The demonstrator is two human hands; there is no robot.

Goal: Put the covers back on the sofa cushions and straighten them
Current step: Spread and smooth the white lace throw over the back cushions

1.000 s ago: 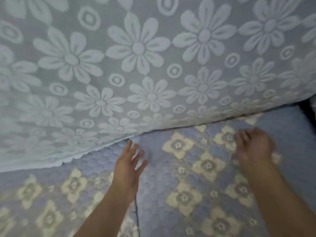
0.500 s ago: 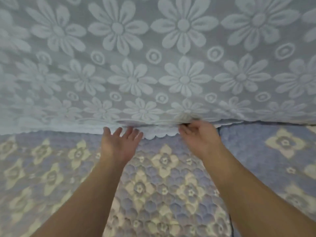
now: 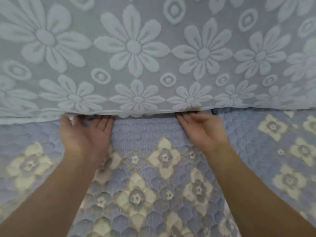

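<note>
i take the scalloped hem (image 3: 130,115) of the pale daisy cover (image 3: 133,48) as my landmark. that cover hangs over the backrest above the hem; the quilted blue seat cover (image 3: 150,168) lies just below it, touching along the crease. my left hand (image 3: 83,134) sits at the hem toward its left end, fingers (image 3: 102,121) extended and pushed under the edge; whether anything is pinched there i cannot tell, the frame is blurred. my right hand (image 3: 203,129) is at the hem further right, flat and loosely spread, fingertips (image 3: 182,117) slid into the crease, holding nothing i can see. the risk, i judge: shoving unevenly would bunch the hem into a ridge, or drag the seat cover backward so its pattern skews. a dark gap (image 3: 213,110) just right of my right hand suggests a seam there could open wider.
</note>
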